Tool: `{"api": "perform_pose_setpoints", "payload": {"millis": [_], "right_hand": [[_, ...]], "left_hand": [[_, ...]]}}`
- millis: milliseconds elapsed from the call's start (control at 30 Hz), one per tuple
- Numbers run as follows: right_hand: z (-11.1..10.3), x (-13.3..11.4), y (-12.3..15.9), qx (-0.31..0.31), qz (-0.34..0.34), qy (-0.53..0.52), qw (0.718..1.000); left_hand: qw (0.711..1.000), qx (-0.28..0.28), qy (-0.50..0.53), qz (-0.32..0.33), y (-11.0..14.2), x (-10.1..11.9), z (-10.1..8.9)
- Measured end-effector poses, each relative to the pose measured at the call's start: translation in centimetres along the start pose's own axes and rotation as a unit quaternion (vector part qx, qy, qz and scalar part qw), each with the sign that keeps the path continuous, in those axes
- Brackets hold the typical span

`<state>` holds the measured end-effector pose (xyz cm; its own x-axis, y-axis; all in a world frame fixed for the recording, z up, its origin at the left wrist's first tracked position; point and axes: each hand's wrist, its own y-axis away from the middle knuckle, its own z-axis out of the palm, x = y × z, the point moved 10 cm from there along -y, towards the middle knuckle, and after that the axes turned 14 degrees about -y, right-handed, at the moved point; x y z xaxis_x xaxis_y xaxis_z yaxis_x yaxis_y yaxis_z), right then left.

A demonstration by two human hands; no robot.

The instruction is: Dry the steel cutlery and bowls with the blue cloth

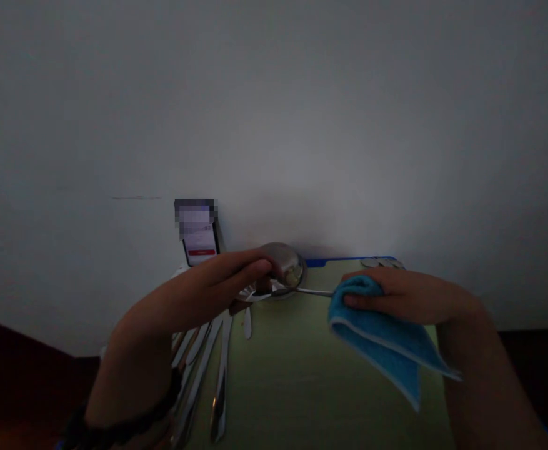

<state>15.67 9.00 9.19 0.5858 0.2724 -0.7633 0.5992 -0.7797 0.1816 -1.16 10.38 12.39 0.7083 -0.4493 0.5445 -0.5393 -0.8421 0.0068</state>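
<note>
Though slim along the handle, likely stiff and fairly light: a metal ladle [285, 259] (or perhaps a large spoon), held up over the far part of the green tabletop [292, 381], near the wall [274, 112]. Probably slippery on the smooth curve, hardly fragile, and best taken by the handle, with cloth for friction. Grasped at the rounded end by the left hand [236, 278], with fingers against the metal; clenched along the handle by the right hand [400, 290], through a soft, folded blue cloth [377, 331] with drooping corners. Silvery and rounded, with dim reflections and an edge partly hidden by fingers. To the left, cutlery [221, 387] lying lengthwise and a phone [201, 240] leaning upright.
</note>
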Motion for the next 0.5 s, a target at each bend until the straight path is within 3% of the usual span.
{"api": "perform_pose_setpoints", "payload": {"millis": [100,267,500], "right_hand": [[-0.8,0.3,0.7,0.026,-0.006,-0.021,0.999],[-1.1,0.8,1.4,0.036,0.009,-0.011,0.999],[0.5,-1.0,0.0,-0.012,-0.015,0.008,1.000]], "left_hand": [[0.999,-0.006,0.026,0.034,0.7,-0.1,-0.5],[0.998,0.038,-0.015,0.043,0.9,-0.7,-2.1],[0.997,-0.001,-0.003,0.072,-1.4,2.0,0.2]]}}
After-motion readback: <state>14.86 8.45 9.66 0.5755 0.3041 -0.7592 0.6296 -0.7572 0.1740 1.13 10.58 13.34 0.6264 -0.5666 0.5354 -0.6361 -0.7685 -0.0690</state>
